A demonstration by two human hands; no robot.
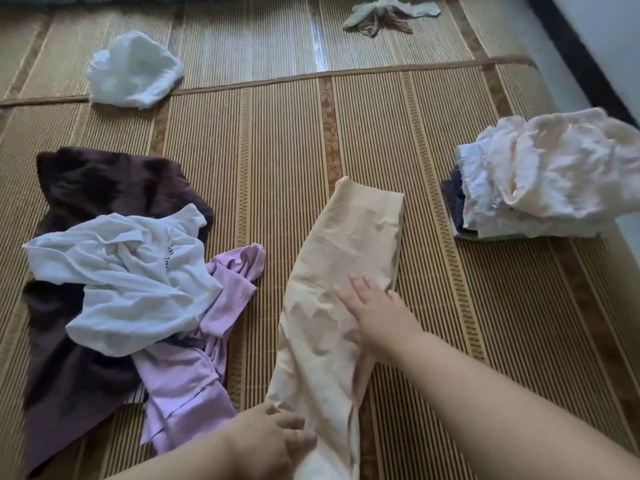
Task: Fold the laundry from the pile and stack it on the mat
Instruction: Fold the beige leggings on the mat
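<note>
- The right hand (377, 315) lay flat on the middle of the beige garment (349, 244), fingers straight and spread, pressing the cloth to the mat (277, 150).
- The left hand (273, 441) sat at the garment's near left edge with its fingers bent onto the cloth. Whether it pinched the cloth could not be told.
- The two hands were apart, one at each end of the garment's near half.
- The garment lay as a long narrow strip in the mat's centre, its far end folded square.
- The pile (121, 271) of dark, white and lilac clothes lay just left of the garment, the lilac piece nearly touching it.
- The folded stack (540, 188) stood to the right, close to the mat's right edge and apart from the garment.
- Bare mat lay between garment and stack, and beyond the garment's far end.
- A white cloth (133, 69) and a crumpled pale cloth (381, 13) lay farther off.
</note>
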